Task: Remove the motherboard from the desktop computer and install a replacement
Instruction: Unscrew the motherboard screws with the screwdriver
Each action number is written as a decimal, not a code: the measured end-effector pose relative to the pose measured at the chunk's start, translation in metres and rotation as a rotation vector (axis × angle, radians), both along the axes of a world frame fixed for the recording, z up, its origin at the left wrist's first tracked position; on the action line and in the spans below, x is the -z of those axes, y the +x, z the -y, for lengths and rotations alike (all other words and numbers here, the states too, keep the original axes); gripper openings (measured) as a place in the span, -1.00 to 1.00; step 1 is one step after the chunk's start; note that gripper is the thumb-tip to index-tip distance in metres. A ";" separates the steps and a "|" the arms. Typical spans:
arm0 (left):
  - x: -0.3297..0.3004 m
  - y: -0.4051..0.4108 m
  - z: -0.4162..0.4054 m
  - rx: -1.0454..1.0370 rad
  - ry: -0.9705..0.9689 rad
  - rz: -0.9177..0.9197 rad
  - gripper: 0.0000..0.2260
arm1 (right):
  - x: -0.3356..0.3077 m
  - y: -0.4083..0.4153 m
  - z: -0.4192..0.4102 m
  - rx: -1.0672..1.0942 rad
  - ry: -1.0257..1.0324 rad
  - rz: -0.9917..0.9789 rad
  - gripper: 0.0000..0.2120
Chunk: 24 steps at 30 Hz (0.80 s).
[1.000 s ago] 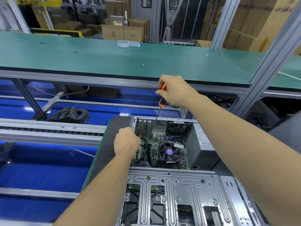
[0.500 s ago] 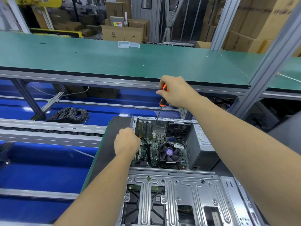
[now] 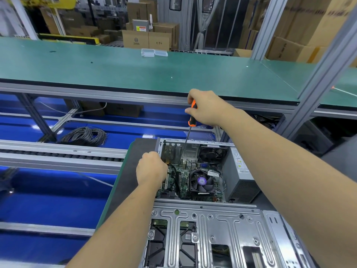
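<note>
**Unscrewing the motherboard inside the open case**

Your left hand (image 3: 151,168) is resting as a closed fist on the left edge of the desktop computer (image 3: 202,190); what it is gripping, if anything, I cannot tell. Your right hand (image 3: 205,107) is gripping an orange-handled screwdriver (image 3: 188,130), its tip reaching down to the motherboard (image 3: 178,180), which is sitting in the case. This looks like screw removal; next you are probably needing steady downward pressure while turning. The case is lying on a dark worktop (image 3: 135,171). Cardboard boxes (image 3: 146,38) are standing beyond a green bench (image 3: 116,72).
</note>
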<state>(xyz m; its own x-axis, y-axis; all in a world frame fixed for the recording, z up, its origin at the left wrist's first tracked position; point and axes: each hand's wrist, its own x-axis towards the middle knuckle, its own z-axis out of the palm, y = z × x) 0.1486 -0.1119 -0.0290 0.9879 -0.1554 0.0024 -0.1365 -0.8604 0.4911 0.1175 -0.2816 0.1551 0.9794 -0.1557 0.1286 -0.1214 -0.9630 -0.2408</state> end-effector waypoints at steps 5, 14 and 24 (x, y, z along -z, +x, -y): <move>0.001 0.000 0.000 0.004 -0.005 -0.002 -0.83 | -0.010 0.021 -0.006 0.177 -0.302 -0.028 -0.59; 0.004 0.003 0.001 0.016 -0.005 -0.004 -0.84 | -0.025 0.037 -0.002 -0.219 -0.074 -0.191 -0.95; 0.003 0.000 0.001 0.024 0.010 0.026 -0.81 | -0.038 0.038 -0.027 -0.077 -0.236 -0.303 -0.74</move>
